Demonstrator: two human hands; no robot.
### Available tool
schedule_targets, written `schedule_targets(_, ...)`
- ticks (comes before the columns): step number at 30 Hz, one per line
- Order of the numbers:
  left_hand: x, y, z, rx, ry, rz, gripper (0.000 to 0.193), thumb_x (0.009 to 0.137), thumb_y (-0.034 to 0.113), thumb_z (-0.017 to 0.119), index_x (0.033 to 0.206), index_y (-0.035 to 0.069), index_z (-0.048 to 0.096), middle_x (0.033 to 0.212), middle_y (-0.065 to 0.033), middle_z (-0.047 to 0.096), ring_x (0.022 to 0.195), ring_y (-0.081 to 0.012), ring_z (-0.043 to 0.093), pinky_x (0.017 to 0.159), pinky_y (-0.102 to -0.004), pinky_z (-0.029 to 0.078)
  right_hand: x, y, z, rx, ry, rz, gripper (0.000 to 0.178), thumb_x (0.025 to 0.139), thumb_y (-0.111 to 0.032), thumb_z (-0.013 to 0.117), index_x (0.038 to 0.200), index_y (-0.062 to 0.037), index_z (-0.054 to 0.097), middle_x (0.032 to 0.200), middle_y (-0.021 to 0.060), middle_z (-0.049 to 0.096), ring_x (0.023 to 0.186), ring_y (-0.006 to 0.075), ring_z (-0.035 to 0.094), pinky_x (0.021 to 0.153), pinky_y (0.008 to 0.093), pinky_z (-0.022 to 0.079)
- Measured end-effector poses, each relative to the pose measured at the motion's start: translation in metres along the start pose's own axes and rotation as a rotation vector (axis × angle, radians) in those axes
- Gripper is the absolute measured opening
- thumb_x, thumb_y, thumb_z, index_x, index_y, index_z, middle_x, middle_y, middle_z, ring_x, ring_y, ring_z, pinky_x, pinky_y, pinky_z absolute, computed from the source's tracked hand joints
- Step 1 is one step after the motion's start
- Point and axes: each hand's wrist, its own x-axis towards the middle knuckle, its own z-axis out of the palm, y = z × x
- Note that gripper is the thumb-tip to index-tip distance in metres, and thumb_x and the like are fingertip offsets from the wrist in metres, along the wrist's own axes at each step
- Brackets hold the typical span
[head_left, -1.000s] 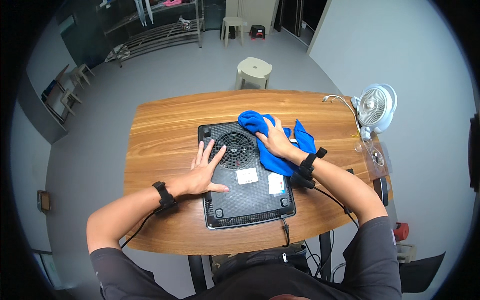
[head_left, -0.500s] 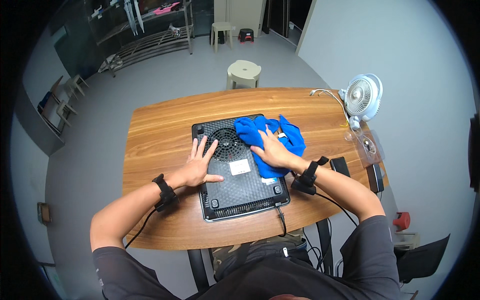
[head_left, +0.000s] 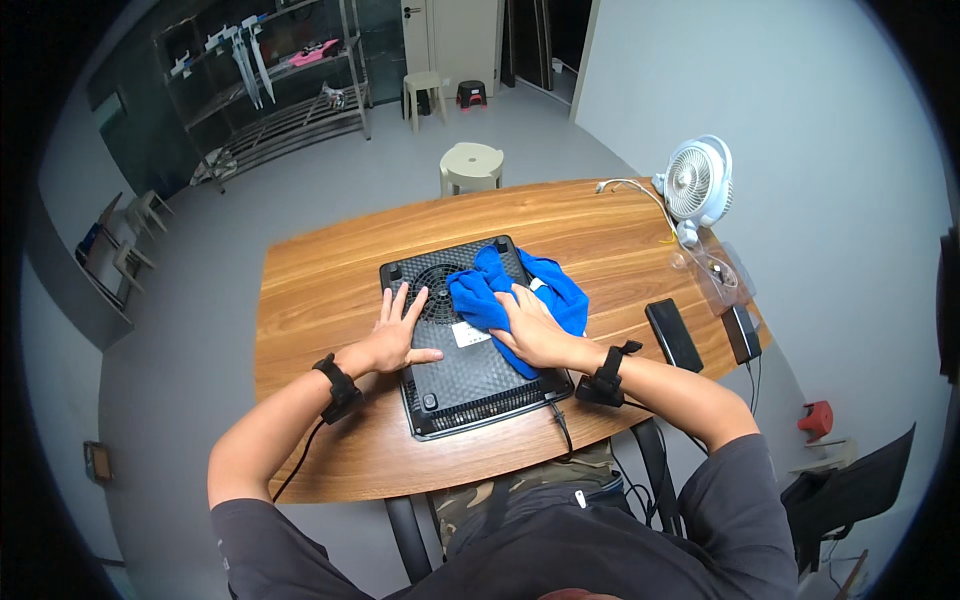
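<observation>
A flat black appliance that looks like an induction cooker (head_left: 460,380) lies upside down on the wooden table (head_left: 330,290). Its round fan grille, feet and white label face up, and a black cord leaves its near edge. My left hand (head_left: 388,340) rests on its left side, open, fingers spread. Under my right hand (head_left: 535,330) is a bunched blue cloth (head_left: 558,285), pressed onto the appliance's right half and partly covering the grille and label. Some of the cloth hangs past the right edge onto the table.
To the right lie a black phone-like slab (head_left: 675,335) and a black box with cables (head_left: 741,334). A clear plastic tray (head_left: 722,272) and a white fan (head_left: 697,183) stand at the far right corner. A stool (head_left: 472,162) is beyond the table.
My right hand has drawn the cloth nearer and slightly left, over part of the label. My left hand stays spread on the appliance. The whole view has shifted a little.
</observation>
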Motion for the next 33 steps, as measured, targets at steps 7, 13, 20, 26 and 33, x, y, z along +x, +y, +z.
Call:
schedule_targets(7,0.0,0.007,-0.005,-0.012,-0.039,-0.021,0.127,0.078,0.072,0.074,0.165,0.016,-0.001,0.165,-0.0325,-0.009,0.15,-0.0577,-0.012,0.117,-0.0721,0.016,0.037,0.017,-0.027,0.002,0.031,0.238,0.053,0.096,-0.033,0.066,0.134,-0.0032,0.044,0.127,0.0263,0.051,0.12,0.0456,0.05,0.095,0.0582,0.042)
schedule_targets(13,-0.003,0.009,-0.009,-0.045,-0.045,-0.025,0.127,0.079,0.067,0.076,0.164,0.014,-0.002,0.165,-0.0343,-0.011,0.149,-0.0582,-0.014,0.12,-0.0688,0.009,0.041,0.024,-0.069,0.208,-0.316,0.128,0.074,0.103,-0.054,0.051,0.154,-0.0023,0.036,0.154,0.0255,0.044,0.144,0.0388,0.042,0.116,0.0553,0.031)
schedule_targets(20,-0.003,0.011,-0.01,-0.065,-0.049,-0.026,0.126,0.079,0.06,0.08,0.164,0.017,-0.001,0.166,-0.0313,-0.012,0.151,-0.0555,-0.015,0.121,-0.0682,0.01,-0.02,0.099,-0.093,0.124,0.059,0.292,0.027,0.092,-0.02,0.063,0.105,0.0029,0.061,0.104,0.028,0.066,0.097,0.0432,0.065,0.084,0.0471,0.053)
schedule_targets(26,-0.004,0.007,-0.006,-0.059,-0.038,-0.013,0.127,0.078,0.061,0.08,0.164,0.015,-0.001,0.165,-0.0316,-0.012,0.151,-0.0556,-0.014,0.121,-0.0671,0.011,-0.068,0.117,-0.071,0.121,-0.355,0.357,0.021,0.091,-0.025,0.07,0.095,-0.0043,0.067,0.084,0.0142,0.071,0.078,0.0302,0.069,0.072,0.0407,0.054)
schedule_targets(33,0.002,0.01,-0.01,-0.067,-0.064,-0.009,0.127,0.079,0.059,0.08,0.164,0.015,-0.003,0.166,-0.0303,-0.015,0.151,-0.0542,-0.014,0.122,-0.0666,0.01,-0.039,0.127,-0.049,0.309,-0.173,0.159,0.034,0.094,-0.025,0.066,0.121,-0.0048,0.062,0.099,0.021,0.073,0.094,0.039,0.071,0.084,0.0453,0.055)
